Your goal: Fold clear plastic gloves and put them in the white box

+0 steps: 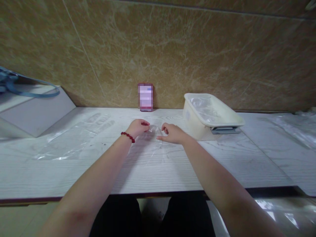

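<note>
A thin clear plastic bag lies on the table in front of me, its outline hard to make out. My left hand, with a red bead bracelet on the wrist, pinches the bag's far edge between thumb and fingers. Facing it from the other side is my right hand, beside the bag's upper part. Its thumb and curled forefinger are apart, with a gap between them; whether a fingertip touches the plastic I cannot tell.
A cream plastic bin with clear plastic inside stands at the right. A phone leans on the marbled wall. Flat clear plastic sheets lie left. A white box bearing a blue strap sits far left; more plastic lies far right.
</note>
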Demonstrator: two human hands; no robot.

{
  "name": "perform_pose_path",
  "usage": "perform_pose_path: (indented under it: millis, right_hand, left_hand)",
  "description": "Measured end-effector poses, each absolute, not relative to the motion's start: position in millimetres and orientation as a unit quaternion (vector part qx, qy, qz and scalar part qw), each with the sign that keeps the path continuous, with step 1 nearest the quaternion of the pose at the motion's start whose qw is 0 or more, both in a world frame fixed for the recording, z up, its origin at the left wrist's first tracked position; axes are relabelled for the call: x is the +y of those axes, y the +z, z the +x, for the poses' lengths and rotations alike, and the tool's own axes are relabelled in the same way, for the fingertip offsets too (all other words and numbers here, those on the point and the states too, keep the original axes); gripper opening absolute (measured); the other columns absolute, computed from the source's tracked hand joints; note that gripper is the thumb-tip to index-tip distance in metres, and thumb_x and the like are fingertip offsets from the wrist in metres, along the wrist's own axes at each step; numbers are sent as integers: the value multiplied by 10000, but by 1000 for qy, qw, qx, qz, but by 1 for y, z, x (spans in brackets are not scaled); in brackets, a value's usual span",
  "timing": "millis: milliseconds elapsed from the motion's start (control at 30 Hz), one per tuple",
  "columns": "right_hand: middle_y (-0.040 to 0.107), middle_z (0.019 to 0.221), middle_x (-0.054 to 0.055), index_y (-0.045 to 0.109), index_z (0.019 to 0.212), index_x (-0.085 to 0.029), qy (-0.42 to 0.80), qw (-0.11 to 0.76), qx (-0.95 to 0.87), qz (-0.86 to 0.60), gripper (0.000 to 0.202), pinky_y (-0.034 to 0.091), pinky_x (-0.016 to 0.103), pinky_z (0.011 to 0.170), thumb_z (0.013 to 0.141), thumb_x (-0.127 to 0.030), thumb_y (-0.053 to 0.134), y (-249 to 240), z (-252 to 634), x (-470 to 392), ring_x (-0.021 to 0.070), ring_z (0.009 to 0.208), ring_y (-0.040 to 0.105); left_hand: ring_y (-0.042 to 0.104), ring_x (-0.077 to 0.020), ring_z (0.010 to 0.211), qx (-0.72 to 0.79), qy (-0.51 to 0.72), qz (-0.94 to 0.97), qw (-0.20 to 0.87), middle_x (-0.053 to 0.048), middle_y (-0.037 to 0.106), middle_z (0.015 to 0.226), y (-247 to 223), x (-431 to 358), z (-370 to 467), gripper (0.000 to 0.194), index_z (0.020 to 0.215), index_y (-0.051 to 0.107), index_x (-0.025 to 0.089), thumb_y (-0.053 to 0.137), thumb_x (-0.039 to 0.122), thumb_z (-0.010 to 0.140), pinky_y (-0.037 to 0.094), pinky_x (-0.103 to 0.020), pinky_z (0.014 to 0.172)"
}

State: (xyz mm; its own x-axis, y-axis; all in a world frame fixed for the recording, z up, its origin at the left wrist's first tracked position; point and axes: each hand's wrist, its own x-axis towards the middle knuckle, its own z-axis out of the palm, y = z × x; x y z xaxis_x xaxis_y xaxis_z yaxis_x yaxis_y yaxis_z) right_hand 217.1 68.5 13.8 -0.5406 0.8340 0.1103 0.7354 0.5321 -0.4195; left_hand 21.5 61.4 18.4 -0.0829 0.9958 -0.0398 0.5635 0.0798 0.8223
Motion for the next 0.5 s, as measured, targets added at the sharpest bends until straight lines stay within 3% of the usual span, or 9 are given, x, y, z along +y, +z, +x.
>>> perform_pose_path:
  millis: [167, 367, 500]
  right_hand:
    - [586, 749, -7, 476, 861, -220, 107, 113, -859, -487, 289, 280, 219, 533, 658, -405, 568, 11, 207, 64, 119, 601, 496]
    - [598, 730, -23, 468, 874, -225, 126, 104, -850, -501, 215, 284, 221, 553, 672, -252, 535, 15, 203, 61, 124, 636, 516]
    - [601, 718, -33, 494, 881, -230, 145, 103, -853, -490, 217, 291, 219, 558, 675, -276, 545, 21, 205, 58, 117, 632, 517]
  left_hand:
    - [596, -130, 571, 648, 334, 579, 363, -19, 632, 621, 21, 58, 27, 194, 768, 624, 123, 594, 176, 583, 461, -215, 566]
    - [598, -145, 579, 657, 322, 587, 348, -25, 637, 621, 22, 57, 27, 199, 773, 633, 124, 592, 184, 588, 461, -235, 579]
    - [597, -155, 585, 670, 286, 610, 312, -23, 637, 608, 21, 58, 25, 229, 807, 644, 129, 582, 195, 596, 454, -233, 570]
